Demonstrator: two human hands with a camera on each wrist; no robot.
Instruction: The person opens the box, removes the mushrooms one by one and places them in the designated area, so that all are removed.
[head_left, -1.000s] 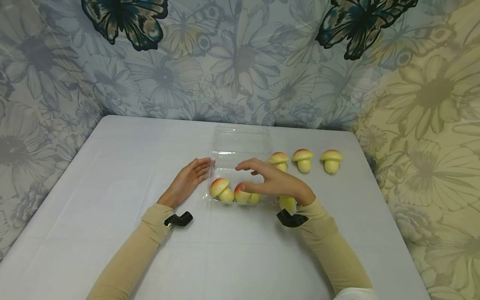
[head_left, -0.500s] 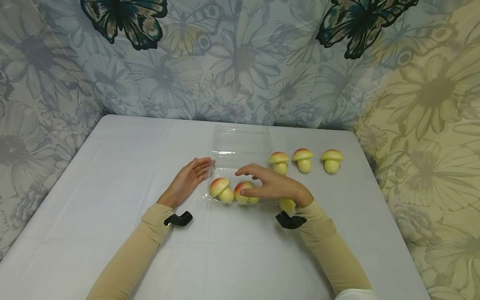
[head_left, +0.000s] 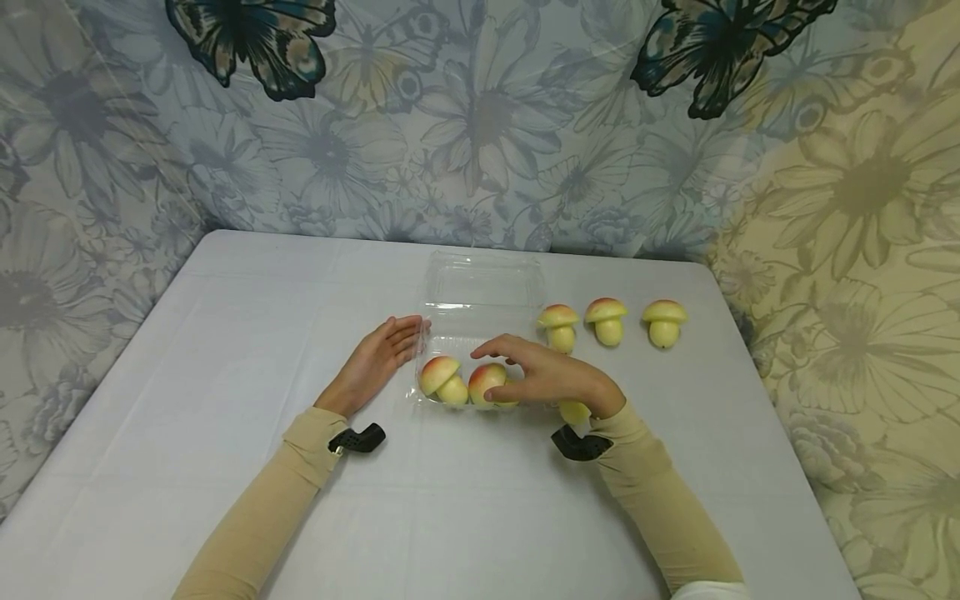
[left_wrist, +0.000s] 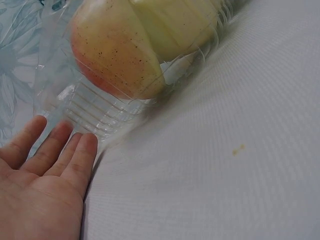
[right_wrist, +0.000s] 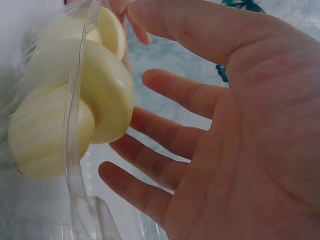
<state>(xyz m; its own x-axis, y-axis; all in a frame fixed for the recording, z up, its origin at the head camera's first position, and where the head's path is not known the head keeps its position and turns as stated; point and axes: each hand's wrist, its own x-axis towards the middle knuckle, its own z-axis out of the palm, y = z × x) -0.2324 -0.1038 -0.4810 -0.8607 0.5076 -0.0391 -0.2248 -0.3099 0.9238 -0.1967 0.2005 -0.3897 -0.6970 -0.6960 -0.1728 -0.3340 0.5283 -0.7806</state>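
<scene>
With our left grip [head_left: 377, 358] and right grip [head_left: 551, 372] unclenched and empty, we should brace the clear box [head_left: 450, 344] mid-frame without jostling its mushrooms [head_left: 485, 385].

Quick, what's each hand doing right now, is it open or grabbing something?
Left hand: open, holding nothing, beside the clear plastic hinged box.
Right hand: open, holding nothing, near a red-and-yellow mushroom-shaped piece in that box.

Tan sleeves [head_left: 251, 508], black wrist cameras [head_left: 357, 437], white fabric [head_left: 708, 591]
</scene>
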